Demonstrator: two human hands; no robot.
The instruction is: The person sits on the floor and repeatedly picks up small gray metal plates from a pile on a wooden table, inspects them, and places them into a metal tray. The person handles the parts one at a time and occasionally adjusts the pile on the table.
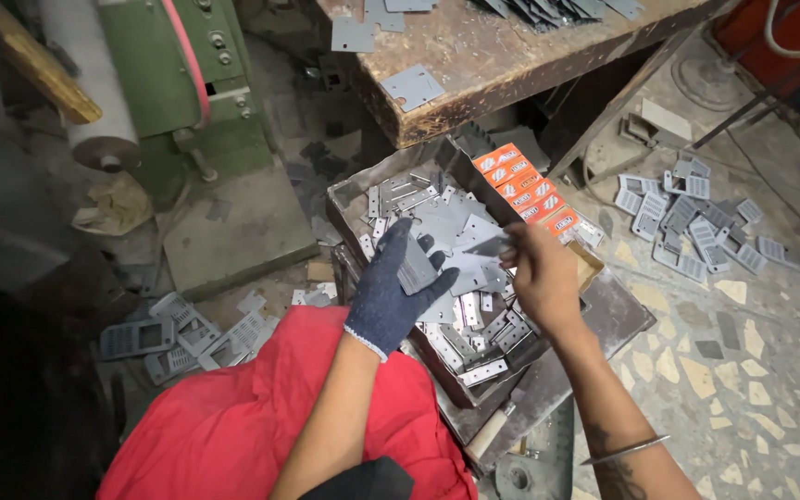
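Observation:
My left hand (393, 294) wears a dark blue knit glove and holds a small stack of flat grey metal plates (416, 268) over a dented metal tray (356, 190). My bare right hand (541, 276) hovers just to the right and pinches one thin grey plate (490, 246) by its edge. The tray under both hands is filled with several loose grey metal plates and perforated brackets (474, 333). An orange and white cardboard box (525, 190) rests at the tray's far right side.
A worn wooden workbench (502, 65) with metal plates stands beyond the tray. A green machine (182, 83) is at the upper left. Perforated metal pieces (696, 222) lie scattered on the terrazzo floor to the right. Red cloth (252, 426) covers my lap.

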